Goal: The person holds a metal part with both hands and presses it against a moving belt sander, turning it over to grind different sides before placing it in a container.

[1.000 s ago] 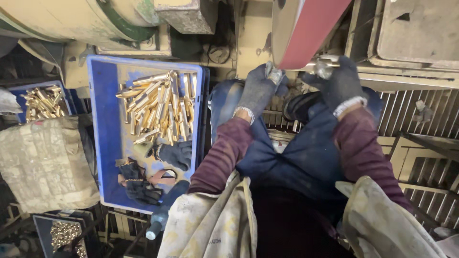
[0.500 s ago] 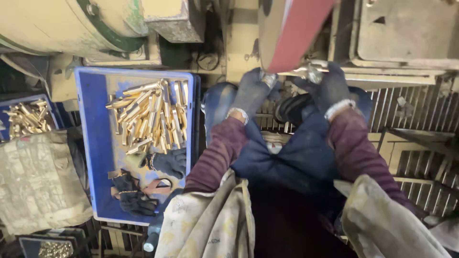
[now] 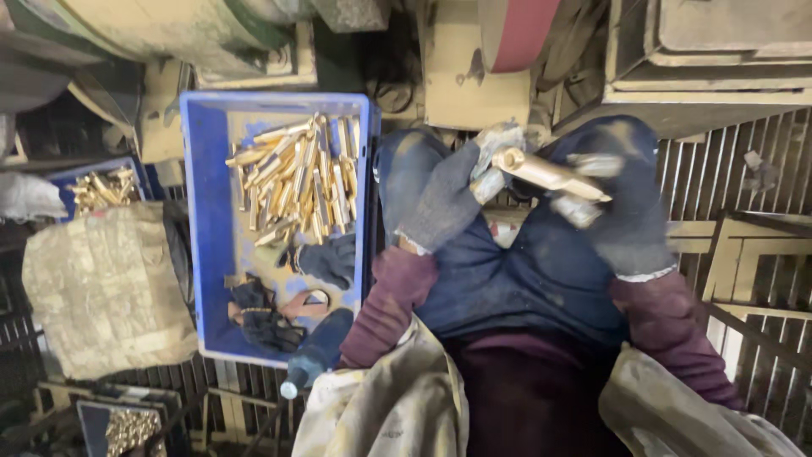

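I see both gloved hands w/ fingers clamped on brass rod (image 3: 550, 173): left hand (image 3: 452, 195) at upper-left end, right hand (image 3: 622, 203) at lower-right; long axis slants down-right.

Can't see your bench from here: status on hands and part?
Both hands gloved, gripping one brass rod. Rod under the belt, not touching. Nothing in the way.

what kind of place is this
Most likely a small metal workshop: a blue crate of brass rods, a sanding belt overhead, and gloved left hand and right hand holding one brass rod.
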